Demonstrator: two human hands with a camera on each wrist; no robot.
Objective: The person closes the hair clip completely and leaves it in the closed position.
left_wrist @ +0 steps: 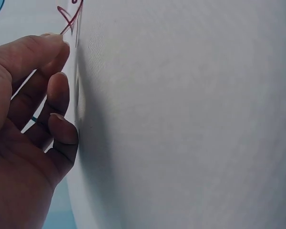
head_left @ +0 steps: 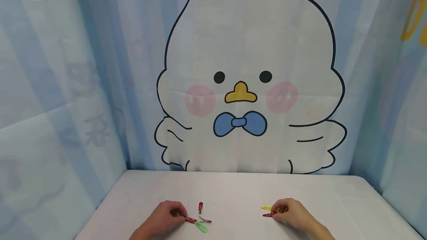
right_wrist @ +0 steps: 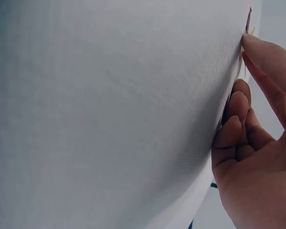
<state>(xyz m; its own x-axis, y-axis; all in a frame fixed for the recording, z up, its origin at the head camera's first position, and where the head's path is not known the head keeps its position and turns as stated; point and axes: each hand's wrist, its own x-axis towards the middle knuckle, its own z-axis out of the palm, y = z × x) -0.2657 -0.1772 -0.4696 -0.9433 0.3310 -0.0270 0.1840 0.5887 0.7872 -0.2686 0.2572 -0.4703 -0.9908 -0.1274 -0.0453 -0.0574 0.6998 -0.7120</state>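
Note:
My left hand pinches the end of a red snap hair clip between thumb and forefinger, low over the table. That clip, seen as red loops in the left wrist view, meets a green hair clip and lies close to another reddish clip. A single red hair clip is just behind these. Over on the right, my right hand pinches a dark red hair clip by its end. A yellow hair clip sits right behind it, partly covered by the fingers.
Both hands work at the front of a white table. Behind it hangs a blue striped curtain printed with a large white chick. More curtain closes in the left and right sides.

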